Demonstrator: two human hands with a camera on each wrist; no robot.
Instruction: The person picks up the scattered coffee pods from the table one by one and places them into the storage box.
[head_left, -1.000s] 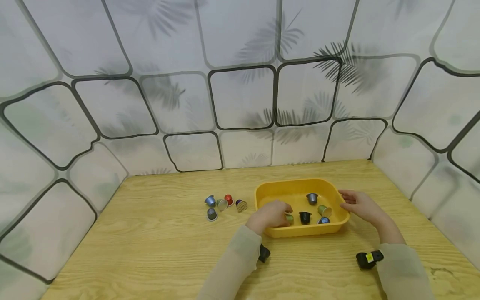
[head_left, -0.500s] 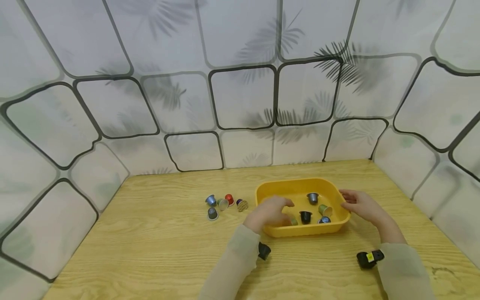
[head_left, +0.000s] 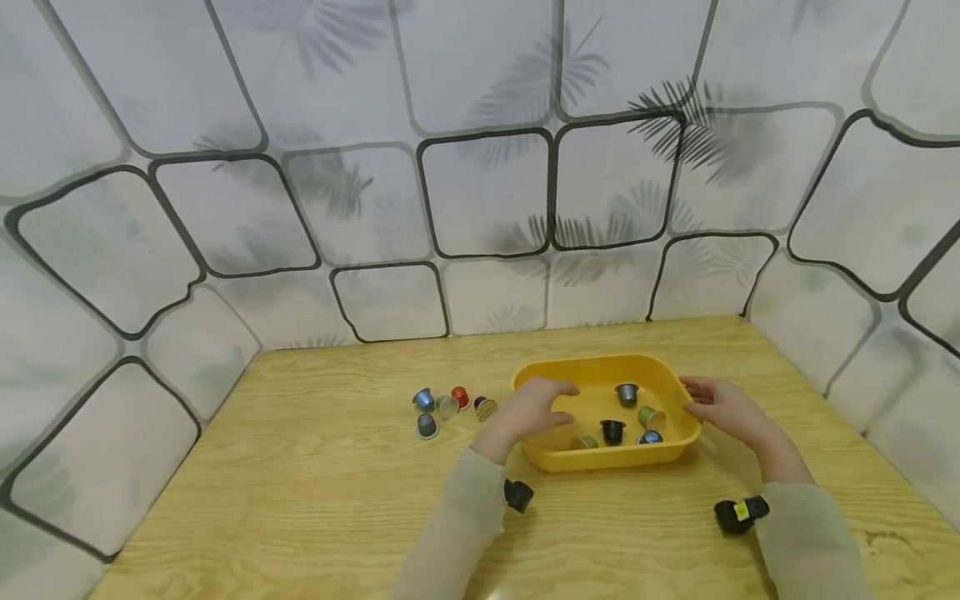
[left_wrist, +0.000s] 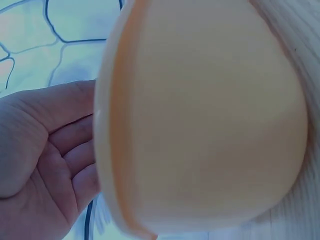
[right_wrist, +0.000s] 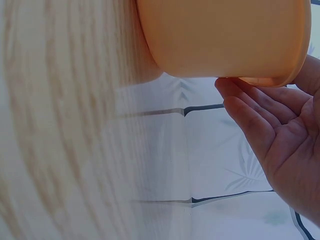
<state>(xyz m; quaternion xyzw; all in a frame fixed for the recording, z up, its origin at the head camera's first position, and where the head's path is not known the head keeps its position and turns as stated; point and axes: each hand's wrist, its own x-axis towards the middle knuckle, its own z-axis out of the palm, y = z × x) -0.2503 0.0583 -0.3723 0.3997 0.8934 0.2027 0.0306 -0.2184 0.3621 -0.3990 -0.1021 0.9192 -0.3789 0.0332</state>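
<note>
A yellow tray [head_left: 592, 461] on the wooden table holds several coffee capsules, among them a black capsule [head_left: 612, 432], a dark blue-grey capsule [head_left: 627, 394], a green capsule [head_left: 649, 418] and a blue capsule [head_left: 651, 437]. Another green capsule [head_left: 585, 442] lies by the near wall. My left hand [head_left: 527, 410] is over the tray's left end, thumb and fingers spread apart, nothing between them. At the opposite end my right hand [head_left: 726, 410] holds the rim, with fingers [right_wrist: 250, 107] along the outer wall and the thumb at the rim, its tip hidden.
Left of the tray several more capsules form a loose cluster: a red capsule [head_left: 460, 397], a light blue capsule [head_left: 423, 400], a pale green capsule [head_left: 447, 407], a grey capsule [head_left: 427, 426] and a purple-and-tan capsule [head_left: 485, 407]. A patterned curtain [head_left: 487, 208] surrounds the table.
My left hand has let go of a green capsule, which now lies in the tray, and has drawn back up and left. The right hand stays at the rim.
</note>
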